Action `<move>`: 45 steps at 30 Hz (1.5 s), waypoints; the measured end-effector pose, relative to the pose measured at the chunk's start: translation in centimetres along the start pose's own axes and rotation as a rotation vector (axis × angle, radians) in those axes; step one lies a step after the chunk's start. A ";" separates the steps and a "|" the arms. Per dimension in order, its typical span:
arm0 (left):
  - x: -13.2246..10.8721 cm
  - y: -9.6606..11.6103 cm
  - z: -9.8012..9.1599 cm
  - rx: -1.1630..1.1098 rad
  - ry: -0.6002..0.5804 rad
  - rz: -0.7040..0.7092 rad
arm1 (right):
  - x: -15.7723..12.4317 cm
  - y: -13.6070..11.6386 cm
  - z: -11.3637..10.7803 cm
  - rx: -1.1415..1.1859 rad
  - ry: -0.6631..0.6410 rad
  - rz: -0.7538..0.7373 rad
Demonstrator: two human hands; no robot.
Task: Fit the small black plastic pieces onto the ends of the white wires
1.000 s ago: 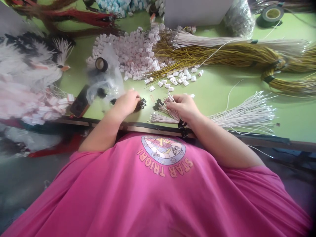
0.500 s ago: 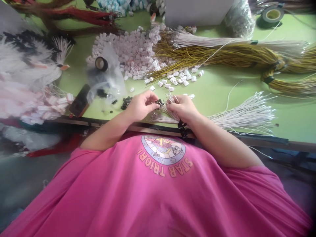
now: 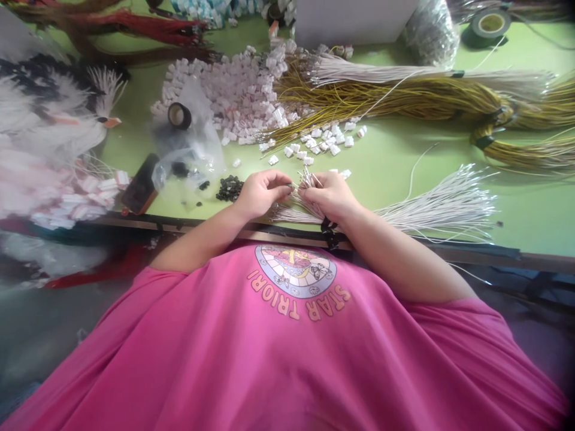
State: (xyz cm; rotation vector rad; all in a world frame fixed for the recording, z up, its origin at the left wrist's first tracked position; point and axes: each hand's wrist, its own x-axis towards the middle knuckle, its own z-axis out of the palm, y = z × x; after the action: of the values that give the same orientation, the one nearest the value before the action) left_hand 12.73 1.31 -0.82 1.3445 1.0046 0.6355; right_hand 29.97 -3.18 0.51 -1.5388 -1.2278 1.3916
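Note:
My left hand [image 3: 261,193] is closed in a pinch just left of the wire tips, with a tiny dark piece at its fingertips, too small to make out well. Beside that hand lies a pile of small black pieces [image 3: 230,187]. Fingers of my right hand [image 3: 331,194] are wrapped round white wires [image 3: 307,178], whose tips stick up between the two hands. More white wires [image 3: 442,205] fan out on the table to the right, beyond my right wrist. Scattered white connectors [image 3: 332,140] lie beyond my hands.
Yellow-green wire bundles [image 3: 404,100] stretch across the back right of the green table [image 3: 386,152]. A heap of white connectors [image 3: 242,90], a clear plastic bag [image 3: 202,129], a black tape roll [image 3: 179,115] and a dark, orange-edged object [image 3: 140,184] are at the left.
The dark pieces visible between my hands half a second ago have mostly gone from sight, leaving a tiny dark spot at my left fingertips. My right hand keeps its hold on the wires.

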 end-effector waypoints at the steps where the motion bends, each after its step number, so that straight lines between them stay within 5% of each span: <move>1: 0.0 0.0 0.0 -0.008 0.006 -0.004 | 0.0 0.0 0.0 -0.011 -0.001 0.004; 16: 0.0 0.0 0.0 -0.057 0.010 -0.027 | -0.3 -0.6 0.1 -0.063 0.062 -0.002; 37: -0.5 0.0 0.3 0.369 0.042 0.154 | 0.0 0.1 0.2 -0.163 0.057 -0.032; 45: -1.1 2.4 -4.0 0.881 0.044 0.210 | -0.1 -0.3 -0.5 -0.063 0.045 0.032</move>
State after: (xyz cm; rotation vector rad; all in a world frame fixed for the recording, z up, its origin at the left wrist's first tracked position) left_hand 9.13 2.72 2.03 2.2327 1.2508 0.3716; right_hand 30.37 -3.16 0.94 -1.6305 -1.2351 1.3427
